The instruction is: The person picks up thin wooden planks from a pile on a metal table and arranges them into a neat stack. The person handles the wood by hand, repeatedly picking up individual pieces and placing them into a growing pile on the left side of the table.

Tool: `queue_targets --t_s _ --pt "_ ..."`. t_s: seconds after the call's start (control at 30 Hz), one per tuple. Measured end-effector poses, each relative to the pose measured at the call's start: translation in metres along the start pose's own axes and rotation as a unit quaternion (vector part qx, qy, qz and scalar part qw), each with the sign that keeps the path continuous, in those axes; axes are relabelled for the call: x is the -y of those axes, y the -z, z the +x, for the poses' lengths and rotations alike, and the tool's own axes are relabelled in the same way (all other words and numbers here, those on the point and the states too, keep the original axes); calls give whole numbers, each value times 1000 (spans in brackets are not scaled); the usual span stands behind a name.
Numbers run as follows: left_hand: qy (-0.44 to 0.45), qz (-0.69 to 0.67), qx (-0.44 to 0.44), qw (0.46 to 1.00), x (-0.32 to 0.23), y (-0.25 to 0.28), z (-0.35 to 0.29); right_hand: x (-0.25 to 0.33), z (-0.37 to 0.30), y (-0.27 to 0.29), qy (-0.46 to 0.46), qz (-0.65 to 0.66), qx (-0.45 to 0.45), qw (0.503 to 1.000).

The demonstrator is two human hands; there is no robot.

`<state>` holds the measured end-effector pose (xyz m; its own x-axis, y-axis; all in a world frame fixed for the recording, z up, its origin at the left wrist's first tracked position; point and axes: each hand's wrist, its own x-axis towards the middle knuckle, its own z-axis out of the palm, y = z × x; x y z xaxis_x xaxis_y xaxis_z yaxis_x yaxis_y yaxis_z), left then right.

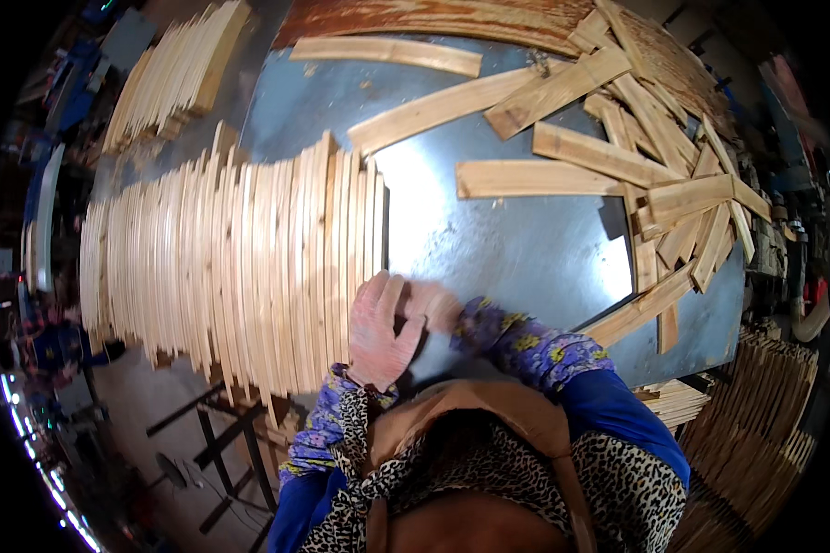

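At lower centre of the frame the gloved left hand (381,330) lies flat and open against the near end of the row of upright wooden slats (240,267), their long axes running up-frame, while the right hand (433,307), empty, rests just beside it on the bench (507,249).

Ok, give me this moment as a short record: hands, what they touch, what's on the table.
left hand: gloved, flat against the near end of the slat row, nothing gripped
right hand: beside the left, on the table; fingers partly hidden, grip unclear
slat row: thin wooden slats on edge, packed side by side on the table's left
loose slats: scattered pile, crossing each other, on the right and far side
far stack: more slats, upper left, off the table
table: grey metal, bare in the middle
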<state>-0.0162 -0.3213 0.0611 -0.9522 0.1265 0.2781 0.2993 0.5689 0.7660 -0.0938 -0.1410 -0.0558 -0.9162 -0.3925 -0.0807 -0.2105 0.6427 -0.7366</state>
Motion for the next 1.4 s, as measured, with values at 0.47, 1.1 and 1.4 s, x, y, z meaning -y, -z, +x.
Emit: queue_targets --t_s 0.47,1.1,1.4 --pt "52 304 353 883 143 -82 391 -113 228 282 -359 -253 -343 831" --pt "-51 484 221 845 273 -31 621 -137 -51 158 -282 -283 -383 833" --pt "165 -55 385 906 189 27 524 -103 -52 195 -200 321 -418 826"
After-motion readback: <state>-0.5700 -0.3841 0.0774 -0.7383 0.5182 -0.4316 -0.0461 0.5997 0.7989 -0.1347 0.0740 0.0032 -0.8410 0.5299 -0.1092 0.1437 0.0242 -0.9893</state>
